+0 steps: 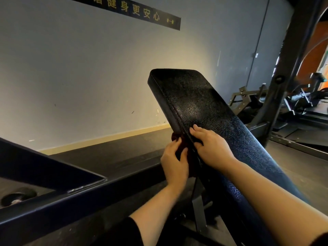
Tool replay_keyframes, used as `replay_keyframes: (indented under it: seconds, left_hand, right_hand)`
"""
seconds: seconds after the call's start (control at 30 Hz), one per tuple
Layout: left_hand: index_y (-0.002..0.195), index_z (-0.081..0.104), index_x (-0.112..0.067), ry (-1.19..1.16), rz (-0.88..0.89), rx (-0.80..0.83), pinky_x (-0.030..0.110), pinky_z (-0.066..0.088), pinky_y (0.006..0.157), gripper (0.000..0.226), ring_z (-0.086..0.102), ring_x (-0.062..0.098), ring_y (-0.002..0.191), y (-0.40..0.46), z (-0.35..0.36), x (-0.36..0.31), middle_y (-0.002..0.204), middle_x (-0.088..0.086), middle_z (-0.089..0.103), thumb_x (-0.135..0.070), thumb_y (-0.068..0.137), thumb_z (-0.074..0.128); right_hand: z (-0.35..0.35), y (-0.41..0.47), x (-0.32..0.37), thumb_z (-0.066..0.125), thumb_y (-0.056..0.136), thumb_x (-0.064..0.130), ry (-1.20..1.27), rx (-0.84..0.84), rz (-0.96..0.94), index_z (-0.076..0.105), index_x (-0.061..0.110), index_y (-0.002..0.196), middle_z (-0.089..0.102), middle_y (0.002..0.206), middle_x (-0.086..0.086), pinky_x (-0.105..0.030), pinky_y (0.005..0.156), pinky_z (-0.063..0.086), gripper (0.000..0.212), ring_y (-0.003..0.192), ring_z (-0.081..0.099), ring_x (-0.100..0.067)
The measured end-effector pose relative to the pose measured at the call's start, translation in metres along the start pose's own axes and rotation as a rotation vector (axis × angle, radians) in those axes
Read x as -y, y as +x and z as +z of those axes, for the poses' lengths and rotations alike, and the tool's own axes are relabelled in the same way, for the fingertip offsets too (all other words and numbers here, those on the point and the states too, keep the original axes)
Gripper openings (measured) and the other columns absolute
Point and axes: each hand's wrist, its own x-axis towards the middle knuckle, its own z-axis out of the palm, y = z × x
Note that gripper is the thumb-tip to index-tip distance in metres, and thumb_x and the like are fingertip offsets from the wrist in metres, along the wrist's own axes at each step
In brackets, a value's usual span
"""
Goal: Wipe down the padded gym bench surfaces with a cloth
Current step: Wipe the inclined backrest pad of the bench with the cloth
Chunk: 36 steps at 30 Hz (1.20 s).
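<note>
Left hand [174, 162] grips cloth [179, 146] against bench pad [198, 103] edge; right hand [211, 146] clasps edge.

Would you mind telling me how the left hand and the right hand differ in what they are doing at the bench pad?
The left hand grips a dark red cloth against the pad's side edge; the right hand holds no cloth. The left hand sits beside and below the edge of the bench pad, while the right hand rests on top, fingers curled over that edge. Both are bare and touch the same stretch of the pad.
</note>
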Motion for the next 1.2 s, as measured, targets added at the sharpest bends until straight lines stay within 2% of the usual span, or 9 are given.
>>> replay_keyframes:
  seconds: [0.1, 0.23, 0.4, 0.57, 0.67, 0.83, 0.97, 1.1, 1.2]
  left_hand:
    - [0.116, 0.065, -0.01, 0.033, -0.002, -0.028, 0.016, 0.04, 0.094, 0.036, 0.055, 0.007, 0.101, 0.014, 0.003, -0.003, 0.112, 0.002, 0.066, 0.0, 0.081, 0.067]
    - [0.111, 0.061, -0.011, 0.04, -0.035, -0.091, 0.028, 0.044, 0.09, 0.029, 0.061, 0.019, 0.101, 0.059, 0.003, -0.014, 0.108, 0.004, 0.067, -0.005, 0.083, 0.065]
    - [0.11, 0.068, -0.006, 0.031, 0.081, -0.053, 0.007, 0.036, 0.096, 0.026, 0.057, 0.007, 0.107, 0.014, 0.004, -0.01, 0.114, 0.004, 0.067, -0.003, 0.085, 0.065]
    - [0.121, 0.064, -0.005, 0.097, 0.098, -0.073, 0.019, 0.032, 0.104, 0.033, 0.056, 0.023, 0.119, 0.054, 0.007, -0.017, 0.125, 0.013, 0.062, -0.003, 0.088, 0.061]
    - [0.127, 0.059, -0.006, 0.108, 0.029, -0.119, 0.024, 0.03, 0.109, 0.036, 0.051, 0.024, 0.125, 0.092, 0.011, -0.023, 0.132, 0.013, 0.057, -0.005, 0.091, 0.057]
    - [0.122, 0.063, -0.006, 0.096, 0.105, -0.064, 0.022, 0.035, 0.103, 0.035, 0.056, 0.021, 0.118, 0.054, 0.007, -0.012, 0.125, 0.012, 0.063, -0.005, 0.087, 0.062]
    - [0.113, 0.065, -0.005, 0.149, 0.107, -0.061, 0.019, 0.037, 0.094, 0.03, 0.06, 0.024, 0.106, 0.076, 0.003, -0.01, 0.113, 0.011, 0.066, -0.004, 0.083, 0.065]
    - [0.117, 0.053, -0.015, 0.148, -0.078, -0.196, 0.028, 0.044, 0.093, 0.036, 0.052, 0.018, 0.104, 0.125, -0.014, -0.02, 0.119, 0.006, 0.052, -0.005, 0.085, 0.064]
    - [0.119, 0.054, -0.017, 0.143, -0.146, -0.257, 0.031, 0.045, 0.098, 0.034, 0.05, 0.022, 0.111, 0.151, -0.013, -0.03, 0.127, 0.007, 0.041, -0.007, 0.087, 0.063]
  right_hand:
    - [0.0, 0.0, -0.002, 0.046, 0.095, 0.017, 0.003, 0.008, -0.01, 0.036, 0.026, 0.146, 0.027, 0.155, 0.01, -0.025, 0.111, 0.022, 0.052, 0.14, 0.027, -0.013]
    - [0.001, 0.0, -0.003, 0.045, 0.096, 0.015, 0.031, 0.013, -0.006, 0.036, 0.026, 0.146, 0.026, 0.155, 0.011, -0.026, 0.111, 0.023, 0.053, 0.14, 0.027, -0.013]
    - [0.003, -0.001, -0.004, 0.044, 0.096, 0.016, 0.06, -0.017, -0.001, 0.036, 0.026, 0.146, 0.027, 0.155, 0.01, -0.024, 0.111, 0.022, 0.051, 0.141, 0.026, -0.013]
    - [0.006, -0.001, -0.006, 0.044, 0.097, 0.016, 0.058, -0.018, -0.015, 0.036, 0.026, 0.146, 0.026, 0.155, 0.01, -0.023, 0.111, 0.02, 0.051, 0.141, 0.025, -0.014]
    - [0.007, -0.001, -0.007, 0.045, 0.096, 0.016, 0.073, -0.03, -0.018, 0.037, 0.027, 0.146, 0.027, 0.155, 0.011, -0.023, 0.111, 0.02, 0.051, 0.141, 0.026, -0.013]
    - [0.008, -0.002, -0.007, 0.045, 0.096, 0.015, 0.078, -0.044, -0.022, 0.038, 0.025, 0.145, 0.028, 0.155, 0.009, -0.022, 0.11, 0.02, 0.051, 0.14, 0.027, -0.013]
    - [0.008, -0.001, -0.008, 0.045, 0.097, 0.015, 0.081, -0.038, -0.025, 0.037, 0.025, 0.146, 0.028, 0.155, 0.009, -0.022, 0.111, 0.02, 0.051, 0.141, 0.025, -0.012]
    - [0.008, -0.001, -0.009, 0.044, 0.097, 0.015, 0.082, -0.025, -0.035, 0.036, 0.025, 0.146, 0.027, 0.155, 0.01, -0.022, 0.111, 0.02, 0.05, 0.142, 0.024, -0.011]
    - [0.009, -0.002, -0.01, 0.044, 0.098, 0.017, 0.091, -0.029, -0.037, 0.035, 0.026, 0.146, 0.026, 0.155, 0.011, -0.023, 0.112, 0.02, 0.05, 0.142, 0.023, -0.01]
